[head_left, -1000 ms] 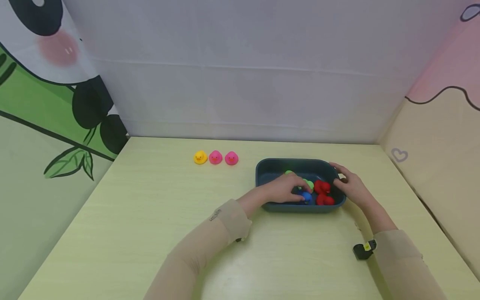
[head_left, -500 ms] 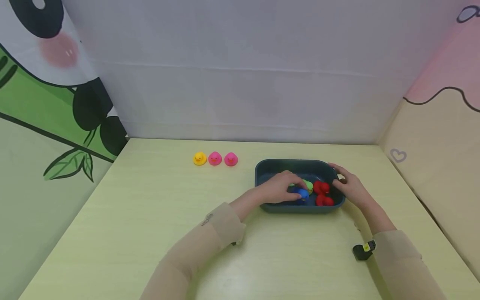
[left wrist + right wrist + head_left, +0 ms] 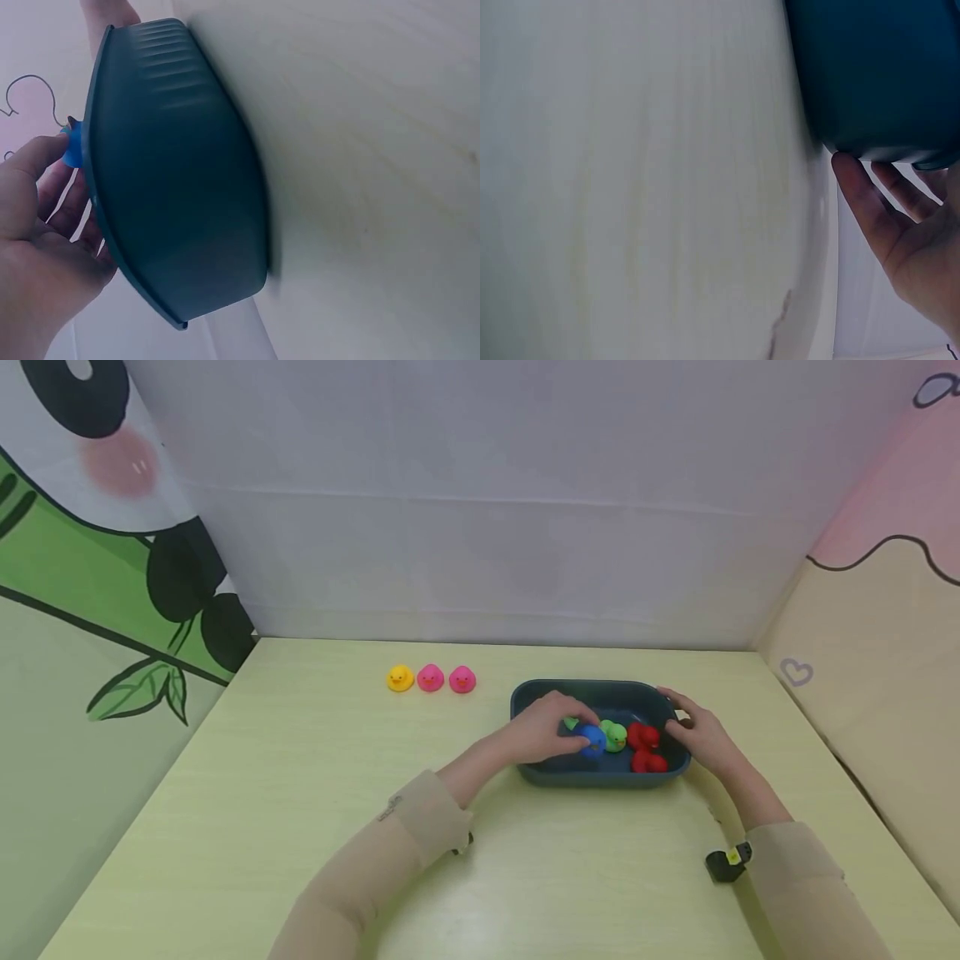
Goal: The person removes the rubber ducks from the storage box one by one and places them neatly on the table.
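My left hand (image 3: 546,728) pinches a blue toy duck (image 3: 592,741) between thumb and fingers, over the left part of a dark teal tub (image 3: 600,779). In the left wrist view the blue duck (image 3: 73,146) shows just above the tub's rim. A green duck (image 3: 614,737) sits in the tub, right beside the blue one. Another green piece (image 3: 572,723) shows behind my left fingers, mostly hidden. Two red ducks lie at the tub's right end, one (image 3: 643,735) behind the other (image 3: 650,763). My right hand (image 3: 705,737) holds the tub's right end, its fingertips against the wall.
A yellow duck (image 3: 401,677) and two pink ducks, one (image 3: 431,677) beside the other (image 3: 462,679), stand in a row on the pale wooden table (image 3: 300,777), left of the tub. A white cloth wall (image 3: 480,560) closes off the back.
My left hand has moved left and slightly back inside the tub, with the blue duck in its fingers. The front green duck is now uncovered. The right hand stays put.
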Available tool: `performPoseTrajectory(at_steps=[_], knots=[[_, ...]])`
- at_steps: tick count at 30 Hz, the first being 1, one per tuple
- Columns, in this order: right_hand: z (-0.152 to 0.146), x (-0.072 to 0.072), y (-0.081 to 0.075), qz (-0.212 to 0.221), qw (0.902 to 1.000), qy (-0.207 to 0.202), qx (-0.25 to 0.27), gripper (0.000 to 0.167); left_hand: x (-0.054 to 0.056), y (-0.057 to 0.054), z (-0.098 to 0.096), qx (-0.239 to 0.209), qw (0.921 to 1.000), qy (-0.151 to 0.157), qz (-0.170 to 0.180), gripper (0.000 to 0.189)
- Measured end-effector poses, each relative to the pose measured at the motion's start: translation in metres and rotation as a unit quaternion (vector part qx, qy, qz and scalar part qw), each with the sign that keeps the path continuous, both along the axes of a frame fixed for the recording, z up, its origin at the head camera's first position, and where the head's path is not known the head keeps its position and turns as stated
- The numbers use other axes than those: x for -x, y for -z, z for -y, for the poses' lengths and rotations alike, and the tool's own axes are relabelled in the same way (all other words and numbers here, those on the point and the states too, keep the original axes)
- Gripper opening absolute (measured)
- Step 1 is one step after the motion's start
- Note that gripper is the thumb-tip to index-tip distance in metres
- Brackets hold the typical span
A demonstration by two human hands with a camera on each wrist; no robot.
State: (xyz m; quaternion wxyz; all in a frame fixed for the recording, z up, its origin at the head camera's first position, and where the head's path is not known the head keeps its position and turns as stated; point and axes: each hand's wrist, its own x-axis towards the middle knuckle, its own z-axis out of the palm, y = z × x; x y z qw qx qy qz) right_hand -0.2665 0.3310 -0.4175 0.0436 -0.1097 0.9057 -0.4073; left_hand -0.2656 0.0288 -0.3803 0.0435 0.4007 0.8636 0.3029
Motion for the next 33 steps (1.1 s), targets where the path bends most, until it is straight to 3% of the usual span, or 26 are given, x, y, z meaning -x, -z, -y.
performPoseTrajectory(at_steps=[5, 14, 21, 33], knots=[[0.000, 0.000, 0.001, 0.000, 1.0000, 0.001, 0.003, 0.055, 0.000, -0.004, 0.008, -0.021, 0.9997, -0.010, -0.005, 0.029], [0.001, 0.000, 0.002, 0.002, 1.0000, 0.001, 0.001, 0.055, -0.006, -0.022, 0.024, -0.040, 0.9985, -0.030, 0.023, 0.031], [0.001, 0.003, 0.004, 0.003, 1.0000, -0.001, 0.008, 0.055, -0.012, -0.029, 0.037, -0.077, 0.9946, -0.051, 0.047, 0.032], [-0.004, 0.008, 0.008, -0.005, 0.9998, -0.008, 0.018, 0.055, -0.020, -0.041, 0.054, -0.118, 0.9907, -0.060, 0.031, 0.031]])
